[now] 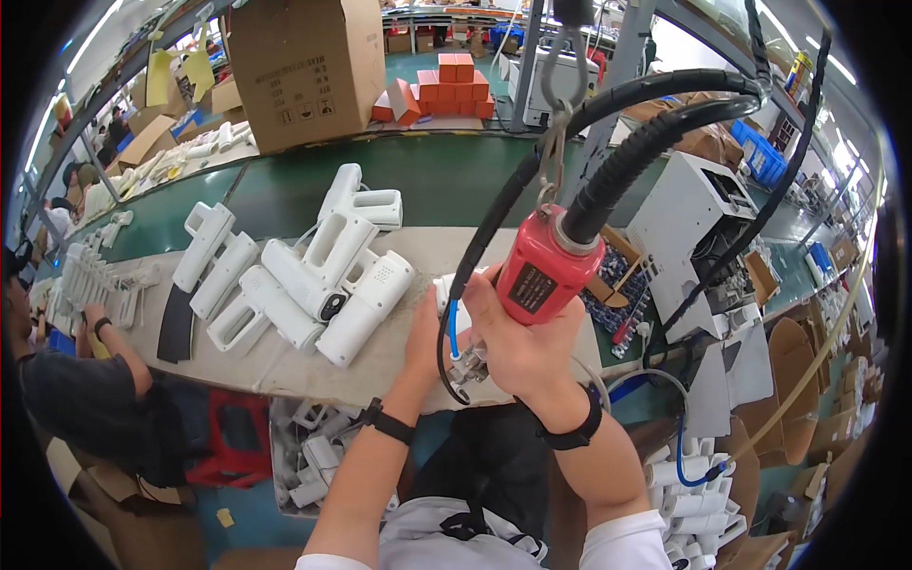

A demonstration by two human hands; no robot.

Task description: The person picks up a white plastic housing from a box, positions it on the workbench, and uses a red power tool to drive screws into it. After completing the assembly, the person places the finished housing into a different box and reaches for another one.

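My right hand (532,356) is wrapped round a red power screwdriver (543,271), which hangs from a metal hook and feeds into a thick black ribbed cable. A metal fitting (468,367) with a blue air tube sits beside that hand. My left hand (423,332) grips a white plastic piece (463,318), mostly hidden behind the tool and my right hand; its full shape and the tool's tip do not show. Left of my hands, several white handheld housings with loop handles (366,309) lie piled on the pale bench mat (427,247).
A tray of small dark parts (617,309) lies right of my hands, before a white machine (698,237). Black cables (494,223) hang close by. Beyond runs a green conveyor (456,176) with a large carton (309,71). A co-worker (95,399) works at the left. Bins of white housings (313,456) stand below.
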